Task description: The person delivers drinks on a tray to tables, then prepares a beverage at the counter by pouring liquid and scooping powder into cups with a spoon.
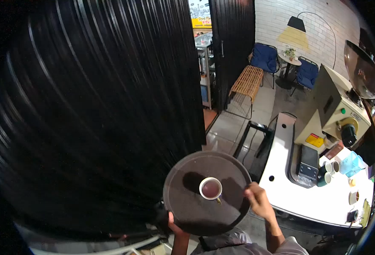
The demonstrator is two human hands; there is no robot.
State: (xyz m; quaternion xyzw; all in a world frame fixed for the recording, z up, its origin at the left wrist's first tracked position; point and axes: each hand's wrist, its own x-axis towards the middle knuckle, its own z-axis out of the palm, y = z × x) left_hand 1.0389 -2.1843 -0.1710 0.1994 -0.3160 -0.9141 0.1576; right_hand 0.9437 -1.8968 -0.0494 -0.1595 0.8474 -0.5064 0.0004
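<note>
A round dark brown tray point(187, 214) is held in front of my body, over my lap. On it, a little right of its middle, stands a white cup point(210, 188) with a reddish-brown drink in it; its handle points toward me. My left hand point(176, 225) grips the tray's lower left rim, thumb on the edge and the other fingers hidden beneath. At the right rim, my right hand point(258, 199) is closed on the edge with its fingers curled.
To the right, a white counter point(276, 191) holds a cream-coloured machine point(344, 110), a black scale point(308, 161) and several cups point(325, 174). A black corrugated wall point(111, 106) rises on the left beside a doorway. Further back are a wicker bench point(247, 83) and blue chairs point(264, 57).
</note>
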